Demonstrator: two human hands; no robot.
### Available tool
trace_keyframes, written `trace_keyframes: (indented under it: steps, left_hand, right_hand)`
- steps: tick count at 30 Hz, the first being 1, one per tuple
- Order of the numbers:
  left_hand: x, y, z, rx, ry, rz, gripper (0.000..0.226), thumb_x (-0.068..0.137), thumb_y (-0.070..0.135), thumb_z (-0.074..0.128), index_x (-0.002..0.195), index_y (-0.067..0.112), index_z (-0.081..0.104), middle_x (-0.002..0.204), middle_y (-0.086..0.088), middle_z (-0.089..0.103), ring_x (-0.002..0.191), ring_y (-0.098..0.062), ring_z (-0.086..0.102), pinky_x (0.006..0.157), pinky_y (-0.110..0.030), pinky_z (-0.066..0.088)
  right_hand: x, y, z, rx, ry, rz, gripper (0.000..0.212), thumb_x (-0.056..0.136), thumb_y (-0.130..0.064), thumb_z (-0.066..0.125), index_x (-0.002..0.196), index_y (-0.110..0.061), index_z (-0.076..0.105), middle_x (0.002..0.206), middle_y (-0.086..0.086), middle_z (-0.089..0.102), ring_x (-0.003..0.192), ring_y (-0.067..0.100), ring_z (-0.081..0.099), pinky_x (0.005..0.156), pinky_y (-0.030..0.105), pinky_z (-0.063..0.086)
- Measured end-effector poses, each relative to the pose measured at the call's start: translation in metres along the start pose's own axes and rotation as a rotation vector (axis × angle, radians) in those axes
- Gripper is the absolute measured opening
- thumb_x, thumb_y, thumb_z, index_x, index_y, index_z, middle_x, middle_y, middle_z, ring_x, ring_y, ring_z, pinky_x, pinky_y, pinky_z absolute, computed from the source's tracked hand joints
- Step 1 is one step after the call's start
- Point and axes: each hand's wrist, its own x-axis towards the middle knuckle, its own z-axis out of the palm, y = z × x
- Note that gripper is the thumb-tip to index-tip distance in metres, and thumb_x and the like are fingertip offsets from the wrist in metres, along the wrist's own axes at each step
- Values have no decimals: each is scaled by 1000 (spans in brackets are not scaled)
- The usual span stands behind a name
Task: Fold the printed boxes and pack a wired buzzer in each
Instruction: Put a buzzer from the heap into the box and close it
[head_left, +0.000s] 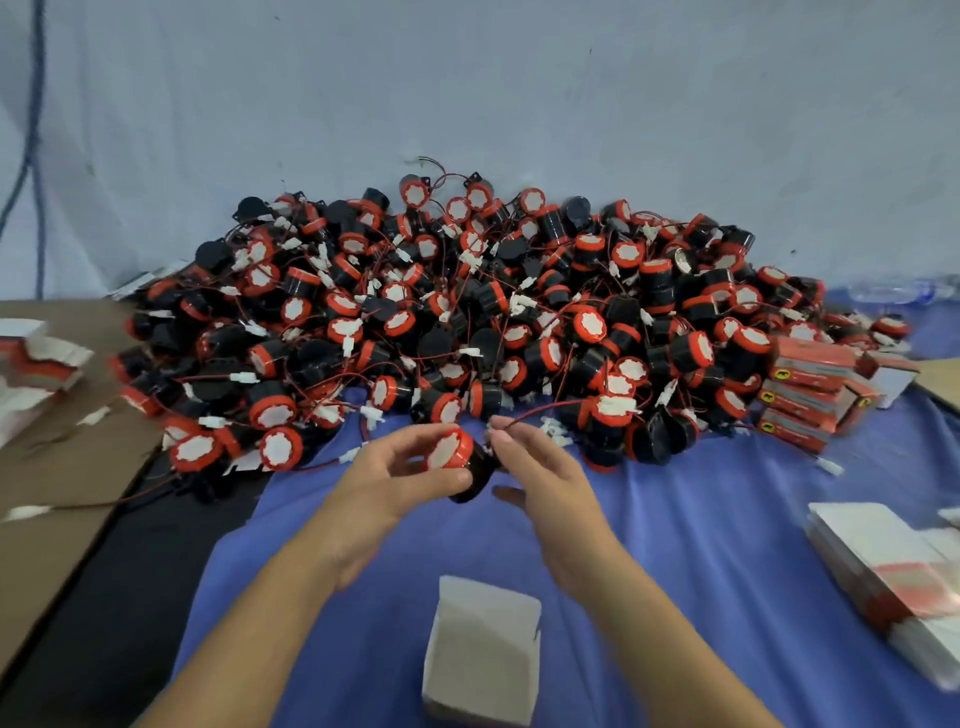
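Centrally, just below the middle of the frame, both forearms reach up from the bottom edge and meet in front of the pile (467, 312) of black-and-red buzzers. The left hand (400, 473) is turned palm inward, its fingers and thumb curled round one buzzer (457, 457), white-labelled red face tilted toward the camera and black body pointing down and right. The right hand (540, 467) is just beside it, knuckles up, thumb and forefinger pinching a thin red wire (545, 408) that arcs up and right toward the pile's edge; the other fingers are loosely bent. Whether that wire belongs to the held buzzer I cannot tell.

An open grey box (483, 649) stands at bottom centre between the forearms, top flap raised.

All this rests on a blue cloth (675, 519). Brown cardboard (52, 467) covers the left side, with loose printed cartons at the left edge. Closed red boxes (810, 384) are stacked at right of the pile, and flat boxes (883, 566) lie in a stack at lower right. A pale wall (467, 78) fills the upper frame, with a blue cable (36, 104) hanging at upper left.
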Motion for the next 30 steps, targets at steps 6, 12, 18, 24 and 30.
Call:
trace_keyframes:
  steps: [6,12,18,24,30]
  left_hand:
    - [-79,27,-9,330,40,255,52,79,12,87,118,36,62,124,18,66,118,-3,63,92,-10,49]
    - [-123,9,7,558,-34,310,56,81,24,86,125,44,57,129,28,60,123,4,58,102,-15,47]
    - [-132,-21,33,761,-4,427,51,76,23,85,120,35,61,127,27,60,123,4,54,102,-32,44]
    - [-129,-50,35,1102,33,500,39,84,24,71,120,34,61,130,26,56,116,1,54,96,-25,23]
    - [-134,-69,38,1285,57,559,22,91,19,59,107,33,65,119,19,59,124,-12,51,88,-36,38]
  right_hand:
    - [-78,-52,-32,101,21,-207,11,97,-12,67,94,-18,75,79,0,68,75,13,65,67,18,53]
    - [-142,-52,-24,56,170,-366,5,98,-9,65,96,-4,63,79,6,72,86,25,76,76,27,60]
    - [-160,-28,-5,-246,183,-343,12,101,-21,64,90,-19,60,84,-1,74,86,20,76,80,52,61]
    - [-161,9,0,-420,160,-273,17,100,-23,64,84,-27,57,75,-22,71,67,-1,66,55,11,48]
    - [-151,22,-1,-860,66,-245,9,98,-24,59,90,-25,63,90,-11,65,87,8,63,72,22,51]
